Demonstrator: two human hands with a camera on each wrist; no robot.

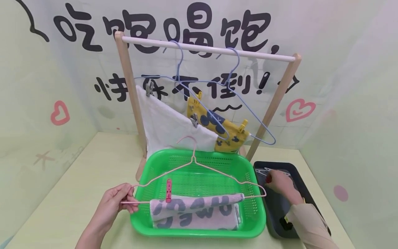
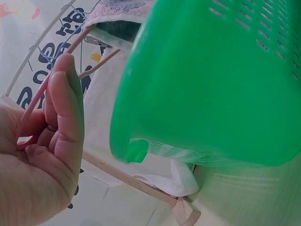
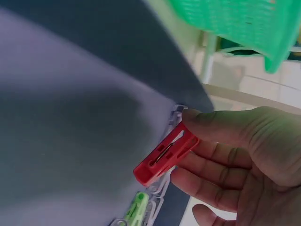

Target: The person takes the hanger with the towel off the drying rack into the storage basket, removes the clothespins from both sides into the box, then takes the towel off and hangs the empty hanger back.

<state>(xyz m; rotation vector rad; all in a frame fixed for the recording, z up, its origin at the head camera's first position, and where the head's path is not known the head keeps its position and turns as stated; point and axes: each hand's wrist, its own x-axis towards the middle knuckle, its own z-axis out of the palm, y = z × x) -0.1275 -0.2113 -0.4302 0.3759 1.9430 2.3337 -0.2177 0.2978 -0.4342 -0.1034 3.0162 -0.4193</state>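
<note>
My left hand (image 1: 113, 204) grips the left end of a pink hanger (image 1: 217, 168) above a green basket (image 1: 199, 233). Over the hanger's lower bar is folded a pale towel (image 1: 196, 220) with grey shapes. A pink clothespin (image 1: 169, 190) clips the towel near its left end. Above the black tray (image 1: 273, 224), my right hand (image 1: 281, 185) pinches a red clothespin (image 3: 164, 155) between thumb and fingers. Clear clothespins (image 3: 160, 190) and a green clothespin (image 3: 136, 209) lie in the tray below it.
Behind the basket stands a wooden rack (image 1: 128, 81) with a white rail. Two blue hangers hang there. One carries a white cloth (image 1: 168, 121) with grey clips, the other a yellow patterned cloth (image 1: 231, 129) with yellow clips. The tray sits right beside the basket.
</note>
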